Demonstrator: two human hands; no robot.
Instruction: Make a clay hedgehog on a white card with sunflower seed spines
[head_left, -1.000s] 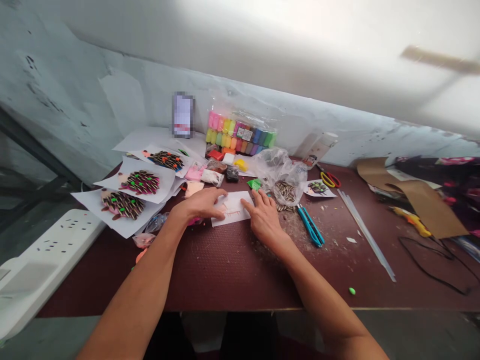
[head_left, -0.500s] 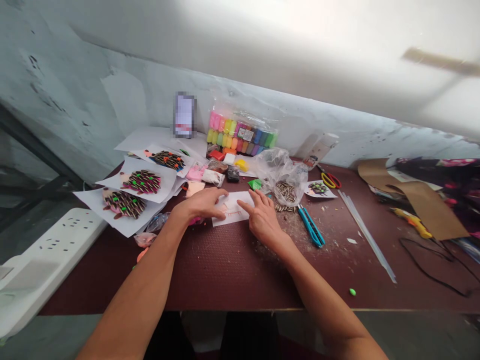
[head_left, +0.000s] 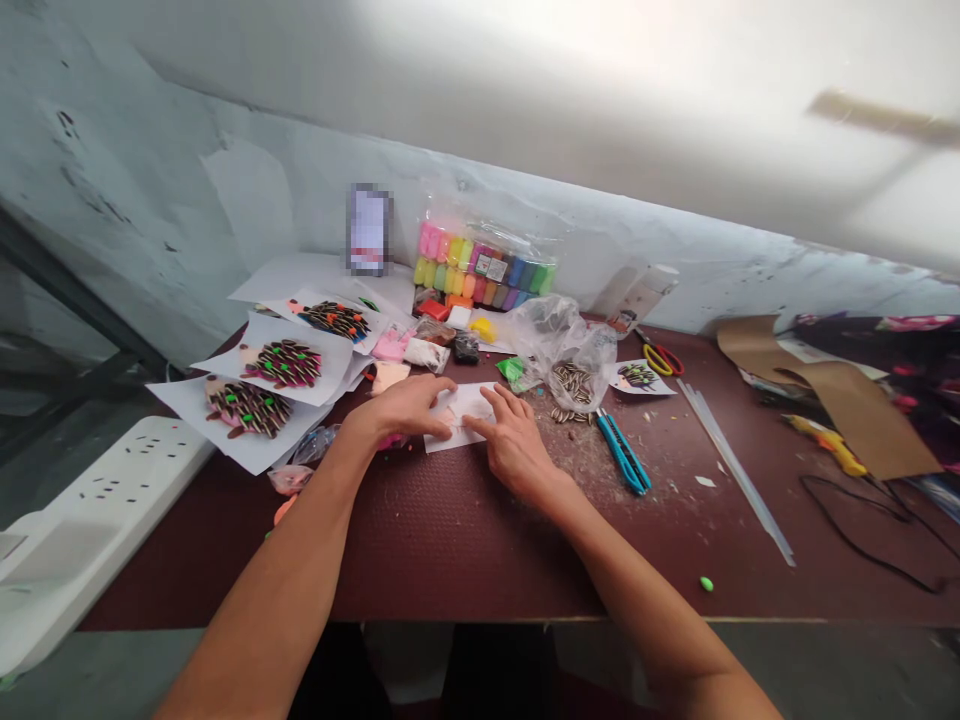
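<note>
A small white paper (head_left: 469, 400) with faint reddish drawn lines lies flat on the table under both hands. My left hand (head_left: 409, 405) rests over its left edge, fingers stretched out and thumb apart, holding nothing. On the right part of the paper lies my right hand (head_left: 517, 440), its fingers spread and its index finger reaching across the drawing. Part of the drawing is hidden by the fingers. Just beyond my right hand are a green clay packet (head_left: 514, 373) and striped sunflower seeds (head_left: 571, 385) in a clear plastic bag (head_left: 551, 325).
Hedgehog pictures (head_left: 281, 362) on paper are stacked at left, near a white power strip (head_left: 127, 490). Colored clay packs (head_left: 487, 265) lean on the wall beside a phone (head_left: 370, 230). Rightward lie a blue utility knife (head_left: 624, 455), scissors (head_left: 661, 358), glue sticks (head_left: 739, 470) and a yellow glue gun (head_left: 829, 445).
My right hand has slid slightly left over the paper, and its index finger now covers more of the drawing. My left hand stays in place.
</note>
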